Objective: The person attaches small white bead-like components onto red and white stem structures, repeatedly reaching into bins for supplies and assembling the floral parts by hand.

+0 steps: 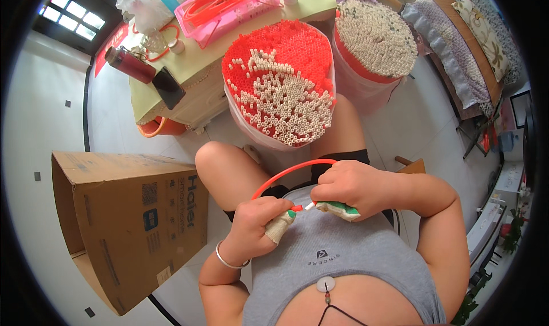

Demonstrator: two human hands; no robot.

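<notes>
A red plastic tube (288, 173) arches between my two hands in front of my chest. My left hand (262, 223) is shut on one end of it, whose open tip points right. My right hand (347, 188) grips the other end, from which a short white plug (309, 206) sticks out toward that tip. A small gap separates plug and tip. Both thumbs wear knit covers with green patches. Beyond my hands, between my knees, stands a white-lined container (240, 122) packed with upright red tubes (296, 43), many ending in white connectors (291, 107).
A second container (364, 88) full of white-tipped pieces stands beyond to the right. The table (195, 73) holds a pink basket (214, 30) of red tubing, a dark red flask (131, 64) and a phone (168, 87). At left lies an open cardboard box (128, 227).
</notes>
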